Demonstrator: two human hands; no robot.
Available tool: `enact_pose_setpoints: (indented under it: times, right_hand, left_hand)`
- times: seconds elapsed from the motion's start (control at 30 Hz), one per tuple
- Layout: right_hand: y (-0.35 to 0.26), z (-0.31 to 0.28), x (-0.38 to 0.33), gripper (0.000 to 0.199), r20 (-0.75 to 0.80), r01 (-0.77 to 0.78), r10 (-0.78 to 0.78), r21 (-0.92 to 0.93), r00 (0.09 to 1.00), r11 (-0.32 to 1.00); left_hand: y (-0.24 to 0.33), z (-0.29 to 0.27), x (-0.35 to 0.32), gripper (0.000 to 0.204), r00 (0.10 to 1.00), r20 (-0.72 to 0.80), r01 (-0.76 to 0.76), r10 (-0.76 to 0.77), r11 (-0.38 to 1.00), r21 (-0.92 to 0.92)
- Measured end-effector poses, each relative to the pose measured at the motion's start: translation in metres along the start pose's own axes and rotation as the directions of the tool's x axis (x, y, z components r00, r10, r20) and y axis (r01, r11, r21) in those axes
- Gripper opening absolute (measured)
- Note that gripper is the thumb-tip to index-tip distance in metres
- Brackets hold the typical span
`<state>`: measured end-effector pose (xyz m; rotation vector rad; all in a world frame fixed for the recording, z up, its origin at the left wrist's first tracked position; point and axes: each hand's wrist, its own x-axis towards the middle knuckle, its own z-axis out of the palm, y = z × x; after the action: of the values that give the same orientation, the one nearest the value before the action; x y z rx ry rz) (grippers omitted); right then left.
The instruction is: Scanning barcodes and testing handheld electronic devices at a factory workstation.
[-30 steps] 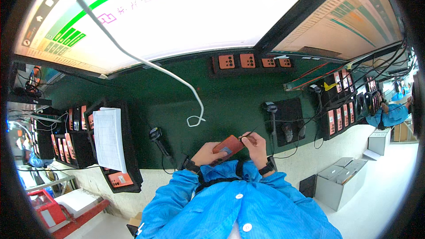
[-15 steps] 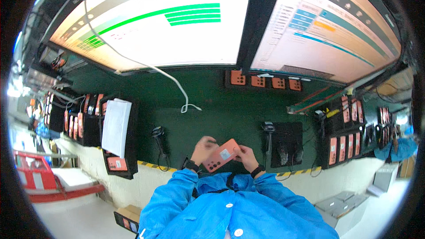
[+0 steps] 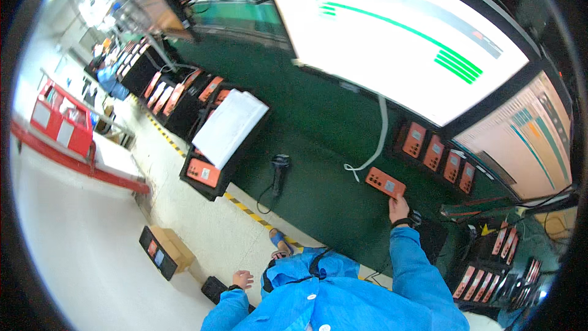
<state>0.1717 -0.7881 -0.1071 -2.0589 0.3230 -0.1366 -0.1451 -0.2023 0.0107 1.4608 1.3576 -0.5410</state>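
Note:
A coral-pink smartphone [image 3: 383, 181], its camera lenses facing up, is gripped at its near right end by my right hand [image 3: 399, 209]. That hand reaches over the dark green bench mat [image 3: 318, 202], close to the loose end of a white cable [image 3: 354, 170]. My left hand [image 3: 243, 279] hangs low at my left side beyond the bench edge, fingers apart and nothing in them. Nearest to it is a black object [image 3: 214, 289] near the floor, partly hidden by my sleeve.
Several similar phones [image 3: 433, 152] stand in a black holder under the monitors [image 3: 398, 43]. A handheld scanner [image 3: 280, 171] lies on the mat. White sheets [image 3: 231, 127] cover part of the left phone trays. An open cardboard box [image 3: 173, 246] is on the floor, and phone racks [image 3: 484, 282] stand at right.
The view has swung left. My left hand has let go of the phone and dropped to my left side; my right hand now holds it alone, farther out over the bench.

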Motion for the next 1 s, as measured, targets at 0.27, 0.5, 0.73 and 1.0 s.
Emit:
enact_pose_setpoints:
  times: [0.27, 0.5, 0.73, 1.0]
  right_hand:
    - [-0.165, 0.088, -0.109, 0.013, 0.291, -0.624, 0.586, 0.593, 0.756, 0.509]
    - [-0.248, 0.265, -0.236, 0.034, 0.580, -0.757, 0.637, -0.053, 0.507, 0.651]
    - [-0.338, 0.428, -0.256, 0.035, 0.820, -0.305, 0.375, -0.258, 0.432, 0.917]
    - [-0.397, 0.648, -0.281, 0.026, 0.870, -0.389, 0.379, -0.246, 0.315, 0.888]
  left_hand:
    - [-0.048, -0.030, 0.044, 0.024, 0.990, 0.121, -0.025, 0.070, 0.940, -0.340]
    - [-0.064, -0.087, 0.116, 0.019, 0.975, 0.116, -0.126, 0.190, 0.901, -0.414]
    - [-0.059, -0.194, 0.153, 0.020, 0.998, 0.001, -0.050, 0.066, 0.768, -0.638]
    - [-0.058, -0.308, 0.223, 0.025, 0.999, -0.020, 0.020, -0.048, 0.706, -0.708]
